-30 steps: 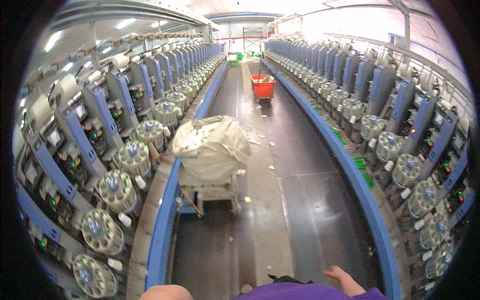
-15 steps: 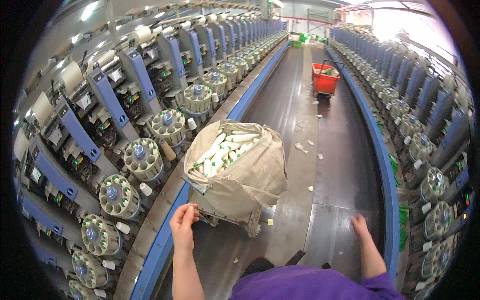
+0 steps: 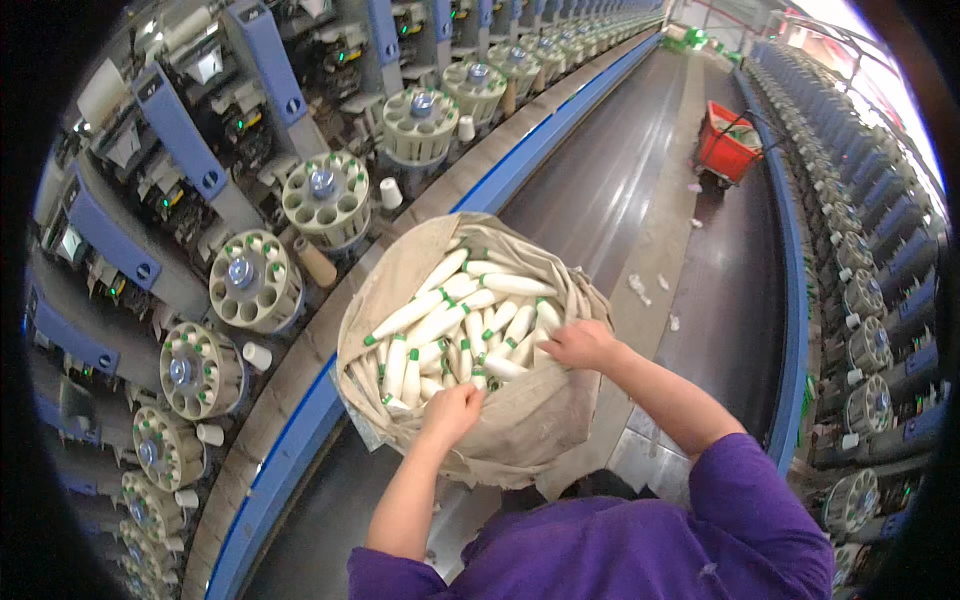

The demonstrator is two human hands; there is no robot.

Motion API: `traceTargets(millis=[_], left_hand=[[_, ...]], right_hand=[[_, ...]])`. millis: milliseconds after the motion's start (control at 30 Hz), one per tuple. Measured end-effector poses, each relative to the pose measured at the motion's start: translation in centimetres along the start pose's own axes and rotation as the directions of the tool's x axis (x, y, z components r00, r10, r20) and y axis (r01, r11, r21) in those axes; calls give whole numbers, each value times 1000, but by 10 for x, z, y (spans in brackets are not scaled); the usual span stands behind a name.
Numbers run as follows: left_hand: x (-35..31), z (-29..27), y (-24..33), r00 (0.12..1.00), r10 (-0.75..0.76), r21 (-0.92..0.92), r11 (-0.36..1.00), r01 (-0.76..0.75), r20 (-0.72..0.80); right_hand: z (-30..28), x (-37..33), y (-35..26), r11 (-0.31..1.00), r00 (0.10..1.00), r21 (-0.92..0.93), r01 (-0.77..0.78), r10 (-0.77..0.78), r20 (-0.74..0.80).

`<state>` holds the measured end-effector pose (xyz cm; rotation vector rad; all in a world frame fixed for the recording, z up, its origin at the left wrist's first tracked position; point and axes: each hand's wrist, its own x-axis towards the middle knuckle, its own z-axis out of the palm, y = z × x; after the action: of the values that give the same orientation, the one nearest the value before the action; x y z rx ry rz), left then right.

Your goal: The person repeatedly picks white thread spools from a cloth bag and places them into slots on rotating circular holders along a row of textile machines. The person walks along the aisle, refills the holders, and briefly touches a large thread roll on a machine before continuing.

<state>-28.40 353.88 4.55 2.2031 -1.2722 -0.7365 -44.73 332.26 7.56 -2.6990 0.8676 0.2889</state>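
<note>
A beige cloth sack (image 3: 530, 425) stands wide open in front of me, filled with white yarn bobbins (image 3: 405, 318) that have green ends. At its near rim my left hand (image 3: 455, 412) is closed, its fingertips down among the bobbins. My right hand (image 3: 582, 345) is over the right side of the sack, fingers curled against the white bobbins beside the folded cloth. What either hand grips is hidden under the fingers.
On the left runs a row of winding machines with round bobbin magazines (image 3: 325, 205) behind a blue rail (image 3: 300, 440). Another machine row lines the right side. A red wheeled bin (image 3: 728, 150) stands farther along the aisle; white scraps (image 3: 640, 288) lie on the floor.
Both hands have moved to the sack, the right one coming in from the far right side. The sack now appears nearer and more of its bobbins show. My view has shifted.
</note>
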Motion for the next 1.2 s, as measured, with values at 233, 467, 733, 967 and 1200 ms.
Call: traceTargets(millis=[233, 467, 733, 967, 1200], left_hand=[[-83, 81, 18, 988, -147, -111, 984, 142, -38], [-88, 112, 41, 733, -459, -357, 882, 308, -502], [-43, 83, 68, 448, -364, -123, 868, 482, -817], [29, 56, 8, 646, -518, -18, 788, 616, -561], [71, 64, -38, 502, -492, 0, 715, 699, -711]], right_hand=[[67, -40, 74, 966, 960, 257, 31, -100, 261], [8, 31, 82, 762, 768, 490, 424, -589, 252], [3, 112, 81, 348, 300, 35, 937, -852, 429], [-22, 157, 96, 511, 452, -37, 859, -721, 526], [-5, 196, 48, 695, 785, 562, 449, -607, 124]])
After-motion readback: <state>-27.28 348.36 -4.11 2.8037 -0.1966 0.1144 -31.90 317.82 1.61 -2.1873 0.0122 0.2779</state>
